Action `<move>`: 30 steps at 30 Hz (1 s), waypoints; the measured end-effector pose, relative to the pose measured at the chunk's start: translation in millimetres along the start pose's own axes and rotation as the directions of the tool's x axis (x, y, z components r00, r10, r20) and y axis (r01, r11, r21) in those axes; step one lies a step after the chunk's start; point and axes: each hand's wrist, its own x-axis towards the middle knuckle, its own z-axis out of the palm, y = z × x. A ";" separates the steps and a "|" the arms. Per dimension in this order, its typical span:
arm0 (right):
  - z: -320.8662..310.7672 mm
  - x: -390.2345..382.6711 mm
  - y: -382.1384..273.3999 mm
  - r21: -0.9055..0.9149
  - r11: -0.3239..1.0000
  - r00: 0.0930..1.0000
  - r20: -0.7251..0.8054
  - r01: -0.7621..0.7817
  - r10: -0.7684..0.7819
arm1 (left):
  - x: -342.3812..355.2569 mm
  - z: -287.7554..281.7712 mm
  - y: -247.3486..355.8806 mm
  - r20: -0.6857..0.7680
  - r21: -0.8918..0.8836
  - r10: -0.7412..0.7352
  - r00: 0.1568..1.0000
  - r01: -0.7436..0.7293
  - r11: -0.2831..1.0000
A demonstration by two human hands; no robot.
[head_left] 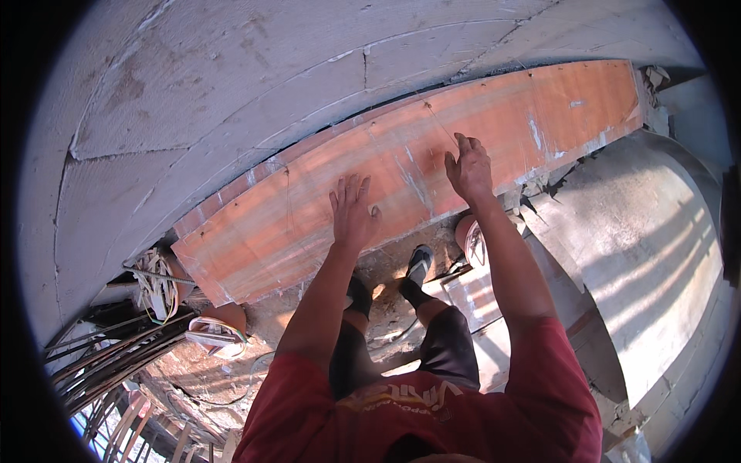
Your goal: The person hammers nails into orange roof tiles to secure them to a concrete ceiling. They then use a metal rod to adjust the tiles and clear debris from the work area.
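Observation:
A long orange plywood board (571, 108), with pale streaks, thin wires or strings and small fixings along its top, lies along a grey wall. My left hand (351, 208) rests on or just over the board's middle, fingers spread. My right hand (469, 168) is on or over it farther right, fingers slightly bent and apart, close to a thin line that runs down from the top edge. I cannot tell whether the fingertips touch that line.
Grey block wall (224, 85) rises behind the board. Buckets (216, 332) with tools or cords and bundled rods (108, 363) lie at the left; another bucket (471, 239) is beyond my feet (417, 266). Pale sheets (641, 255) lie at the right.

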 end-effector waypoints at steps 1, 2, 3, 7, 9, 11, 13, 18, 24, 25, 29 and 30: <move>17.4 19.4 5.1 0.003 1.000 0.999 -0.049 0.013 -0.013 | 11.3 5.5 -7.2 -0.011 0.059 0.002 1.000 -0.001 0.998; 35.8 27.4 9.6 0.005 1.000 0.996 -0.089 0.018 -0.018 | 14.7 9.1 -11.8 -0.011 0.117 0.002 1.000 -0.001 0.993; 52.9 29.6 14.5 0.089 0.995 0.999 -0.031 -0.037 0.040 | 13.5 13.1 -15.1 0.007 0.105 -0.032 0.999 0.031 0.994; 125.1 37.2 38.5 0.393 0.913 0.993 0.004 -0.112 0.120 | 12.6 32.2 -9.9 -0.060 0.151 -0.108 0.992 0.116 0.982; 134.9 24.3 25.8 0.463 0.875 0.988 0.010 -0.140 0.153 | 24.6 40.6 -14.4 -0.179 0.081 -0.066 0.982 0.082 0.993; 124.6 16.1 20.6 0.382 0.907 0.984 0.029 -0.176 0.178 | 36.1 49.3 -21.9 -0.304 -0.127 0.007 0.953 -0.047 0.991; 133.6 8.4 24.3 0.395 0.904 0.981 -0.037 -0.161 0.191 | 64.3 22.3 12.3 -0.469 -0.162 0.155 0.869 -0.257 0.953; 139.8 1.7 16.0 0.527 0.850 0.960 -0.230 -0.015 0.159 | 140.3 -20.8 74.1 -0.421 0.124 0.474 0.773 -0.468 0.875; 149.8 2.7 36.3 0.561 0.814 0.936 -0.346 0.154 0.062 | 179.5 -7.0 78.7 -0.342 0.232 0.302 0.890 -0.231 0.945; 152.3 3.0 38.2 0.546 0.821 0.935 -0.351 0.166 0.044 | 180.1 -4.2 75.1 -0.278 0.205 0.231 0.933 -0.177 0.963; 150.8 0.6 37.3 0.580 0.807 0.952 -0.296 0.115 0.077 | 155.6 10.1 69.1 -0.237 0.129 0.164 0.958 -0.136 0.982; 149.8 0.5 39.0 0.605 0.787 0.954 -0.288 0.118 0.079 | 147.4 15.0 74.9 -0.223 0.097 0.136 0.965 -0.117 0.988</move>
